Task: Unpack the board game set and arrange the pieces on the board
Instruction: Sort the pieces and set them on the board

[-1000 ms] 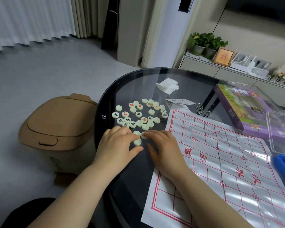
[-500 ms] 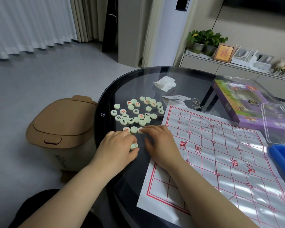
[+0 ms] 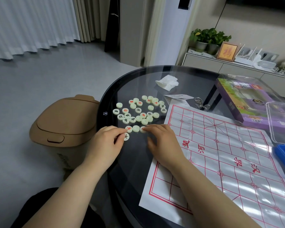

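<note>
We are sorting, not yet placing. The xiangqi pieces [image 3: 139, 112] lie in a loose heap on the dark glass table [image 3: 138, 76], just left of the board sheet [image 3: 229, 153], and none stands on its red grid.

Our left hand [image 3: 105, 143] is curled. Its thumb and forefinger seem to pinch a black-marked piece [image 3: 126, 137] with its character facing up, so we can read it.

Our right hand [image 3: 162, 143] lies low and relaxed, with the forearm crossing the board sheet's left edge. The fingers are nearly straight, and the fingertips [image 3: 148, 127] touch a red-marked piece [image 3: 142, 129] without gripping anything.

That piece ends a short row with a blank-faced piece [image 3: 136, 128] and another red piece [image 3: 129, 129], set apart from the heap on our side. We judge the row is there to turn faces up and split red from black before laying them out.

The forearm on the sheet probably keeps the thin, glossy board from sliding. The purple game box [image 3: 237, 102] and a clear plastic lid [image 3: 280, 122] sit beyond the board, out of the way. Pieces close to the table's rim could slip off toward the tan bin [image 3: 64, 122].
</note>
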The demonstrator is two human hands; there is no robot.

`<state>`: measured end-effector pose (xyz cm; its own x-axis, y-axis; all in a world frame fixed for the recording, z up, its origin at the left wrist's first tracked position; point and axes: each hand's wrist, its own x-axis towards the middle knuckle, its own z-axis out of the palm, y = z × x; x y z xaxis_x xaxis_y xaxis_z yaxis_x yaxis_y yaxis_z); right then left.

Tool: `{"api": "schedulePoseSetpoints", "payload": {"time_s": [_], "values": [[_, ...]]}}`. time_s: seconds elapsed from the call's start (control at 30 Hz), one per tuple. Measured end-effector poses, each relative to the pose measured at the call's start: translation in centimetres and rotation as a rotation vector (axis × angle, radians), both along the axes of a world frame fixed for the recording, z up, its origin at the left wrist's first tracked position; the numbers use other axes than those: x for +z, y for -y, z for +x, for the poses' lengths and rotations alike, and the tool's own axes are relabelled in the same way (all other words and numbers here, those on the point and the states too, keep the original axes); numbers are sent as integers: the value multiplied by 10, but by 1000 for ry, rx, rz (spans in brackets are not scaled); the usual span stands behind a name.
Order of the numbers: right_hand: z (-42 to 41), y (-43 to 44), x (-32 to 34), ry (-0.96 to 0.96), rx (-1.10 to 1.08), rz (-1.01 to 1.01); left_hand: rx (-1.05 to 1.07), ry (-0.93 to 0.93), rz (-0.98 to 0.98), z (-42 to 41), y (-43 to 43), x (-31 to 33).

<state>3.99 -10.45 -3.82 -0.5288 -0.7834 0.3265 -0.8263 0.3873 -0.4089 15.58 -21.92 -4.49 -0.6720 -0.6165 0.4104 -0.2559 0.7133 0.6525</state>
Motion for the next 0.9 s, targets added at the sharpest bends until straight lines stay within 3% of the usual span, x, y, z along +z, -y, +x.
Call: {"api": "schedulePoseSetpoints", "payload": {"time_s": [0.5, 0.7, 0.8, 0.9], "values": [[-6, 1, 14, 211, -13, 41, -46, 70, -87, -5, 1, 2], [-7, 13, 20, 21, 35, 194, 81, 59, 0, 6, 31, 4], [-8, 22, 18, 63, -49, 133, 135, 19, 72, -1, 46, 5], [-9, 25, 16, 110, -76, 92, 124, 50, 15, -15, 51, 6]]}}
